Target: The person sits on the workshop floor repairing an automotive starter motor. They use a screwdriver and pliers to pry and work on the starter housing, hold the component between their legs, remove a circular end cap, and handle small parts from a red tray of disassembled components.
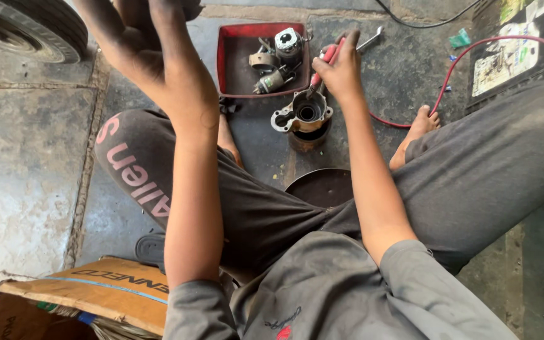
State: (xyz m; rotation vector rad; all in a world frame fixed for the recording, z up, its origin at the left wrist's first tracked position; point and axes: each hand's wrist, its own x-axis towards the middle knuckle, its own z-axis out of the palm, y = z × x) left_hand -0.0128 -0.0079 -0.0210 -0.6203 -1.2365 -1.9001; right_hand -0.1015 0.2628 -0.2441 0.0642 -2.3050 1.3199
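My right hand grips a red-handled tool whose tip reaches down into a round metal housing standing on the oily floor between my legs. My left hand is raised close to the camera at the top left, fingers running out of the frame; I cannot tell whether it holds anything. Behind the housing sits a red tray with several metal motor parts in it.
A wrench lies beside the tray. A red cable loops past my bare foot. A tyre is at the top left, a cardboard box at the bottom left, a dark round disc near my lap.
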